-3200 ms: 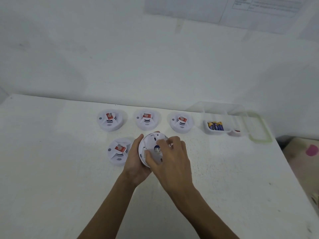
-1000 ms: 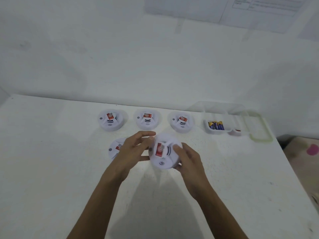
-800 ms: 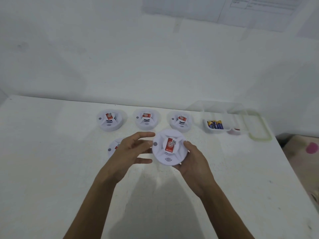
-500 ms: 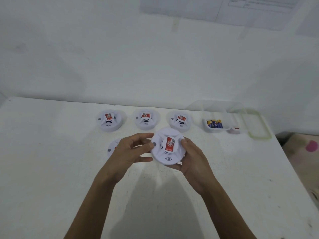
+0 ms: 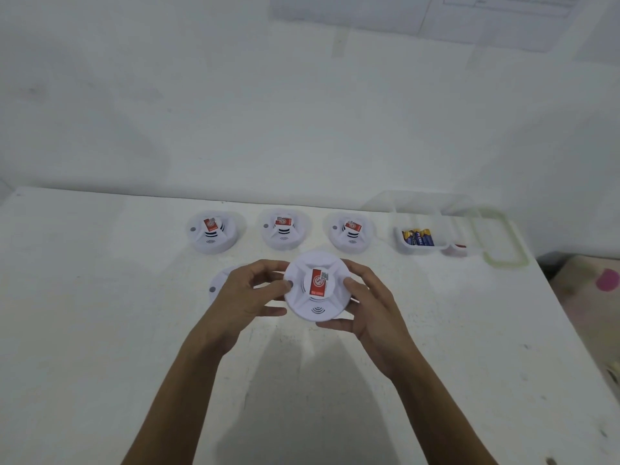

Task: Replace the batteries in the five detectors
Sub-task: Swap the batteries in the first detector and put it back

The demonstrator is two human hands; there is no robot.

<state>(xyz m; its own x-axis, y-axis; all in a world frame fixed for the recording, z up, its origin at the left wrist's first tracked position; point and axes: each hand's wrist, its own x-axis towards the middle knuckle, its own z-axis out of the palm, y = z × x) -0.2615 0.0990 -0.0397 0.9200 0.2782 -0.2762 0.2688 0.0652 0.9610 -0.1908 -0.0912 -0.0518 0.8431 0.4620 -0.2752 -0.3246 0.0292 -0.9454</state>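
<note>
A round white detector (image 5: 317, 286) with a red label faces up, held above the table. My right hand (image 5: 369, 307) grips its right rim and underside. My left hand (image 5: 246, 295) touches its left rim with the fingertips. Three more detectors stand in a row behind: left (image 5: 213, 231), middle (image 5: 284, 228), right (image 5: 350, 231). Another detector (image 5: 216, 284) lies mostly hidden behind my left hand. Blue and yellow batteries (image 5: 417, 237) lie in a clear container (image 5: 436, 226) at the right.
The container's green-rimmed lid (image 5: 503, 238) lies beside it near the right table edge. The white table (image 5: 100, 330) meets a white wall at the back. Paper sheets (image 5: 469, 15) hang on the wall.
The held detector was turned over from its back side to face up. My left hand came back to its left rim, and both hands now hold it level.
</note>
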